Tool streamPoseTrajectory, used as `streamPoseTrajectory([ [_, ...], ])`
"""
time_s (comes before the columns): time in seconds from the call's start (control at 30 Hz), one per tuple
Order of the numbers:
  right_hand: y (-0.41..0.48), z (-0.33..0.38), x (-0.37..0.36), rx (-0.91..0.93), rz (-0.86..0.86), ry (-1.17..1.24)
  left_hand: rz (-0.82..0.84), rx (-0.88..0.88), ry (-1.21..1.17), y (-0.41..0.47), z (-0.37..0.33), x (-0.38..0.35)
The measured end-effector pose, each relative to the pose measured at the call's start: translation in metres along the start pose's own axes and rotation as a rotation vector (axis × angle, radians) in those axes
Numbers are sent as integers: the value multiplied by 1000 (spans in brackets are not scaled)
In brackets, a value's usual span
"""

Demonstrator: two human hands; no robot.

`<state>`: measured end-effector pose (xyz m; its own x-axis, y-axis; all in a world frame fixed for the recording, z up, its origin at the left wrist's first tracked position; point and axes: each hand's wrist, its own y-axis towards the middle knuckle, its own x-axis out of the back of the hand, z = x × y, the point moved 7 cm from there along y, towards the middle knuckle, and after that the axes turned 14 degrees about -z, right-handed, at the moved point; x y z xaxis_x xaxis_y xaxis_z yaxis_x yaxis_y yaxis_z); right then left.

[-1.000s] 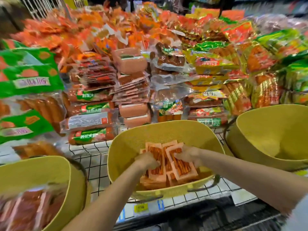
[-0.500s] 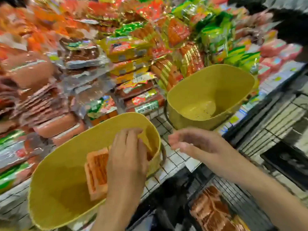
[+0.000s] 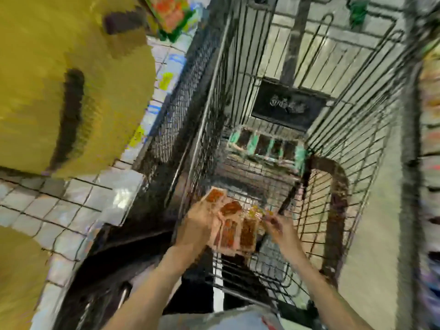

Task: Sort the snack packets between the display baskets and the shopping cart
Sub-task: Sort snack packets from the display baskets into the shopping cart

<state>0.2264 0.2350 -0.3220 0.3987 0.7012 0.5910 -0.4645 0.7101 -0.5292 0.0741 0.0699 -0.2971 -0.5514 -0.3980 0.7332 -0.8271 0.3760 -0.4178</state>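
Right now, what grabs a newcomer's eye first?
A fan of orange snack packets, held by the left hand low centre above the wire shopping cart; the right hand meets their right edge, its grip blurred. A big yellow basket fills the upper left.

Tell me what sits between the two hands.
Head view: a fan of packets fills the gap, held by the left hand; the right hand is at its other edge, contact too blurred to tell.

I am watching the display basket [image 3: 47, 91] sitting on the wire shelf [image 3: 78, 206] at upper left and the shopping cart [image 3: 345, 110] standing to its right, snack packets [image 3: 228, 227] hanging over it at lower centre.
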Motion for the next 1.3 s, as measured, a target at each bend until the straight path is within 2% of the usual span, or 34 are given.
streamPoseTrajectory([
  [0.1, 7, -44, -28, -123, 4, -49, 87, 134, 103, 14, 38, -55],
  [0.23, 21, -73, -61, -214, -47, -55, 122, 160, 201, 28, 68, -105],
  [0.3, 36, -85, -81, -285, -61, 29, 86, 237, 269, 33, 79, -116],
  [0.4, 53, -97, -102, -303, -96, 8, 15, 347, 370, 34, 89, -124],
  [0.47, 58, -99, -113, -309, -115, -86, -50, 391, 354, 32, 88, -126],
  [0.53, 59, -102, -121, -320, -140, -209, -109, 377, 321, 32, 85, -124],
  [0.6, 58, -105, -127, -345, -167, -218, -149, 341, 276, 30, 84, -123],
  [0.73, 55, -115, -133, -404, -161, -175, -159, 422, 67, 38, 98, -122],
  [0.87, 55, -123, -140, -359, -82, -69, -76, 526, 209, 40, 106, -121],
  [1.07, 37, -121, -152, -490, -5, 311, -119, 474, 300, 32, 100, -125],
  [1.3, 33, -119, -152, -517, -7, 413, -128, 401, 401, 34, 102, -124],
])
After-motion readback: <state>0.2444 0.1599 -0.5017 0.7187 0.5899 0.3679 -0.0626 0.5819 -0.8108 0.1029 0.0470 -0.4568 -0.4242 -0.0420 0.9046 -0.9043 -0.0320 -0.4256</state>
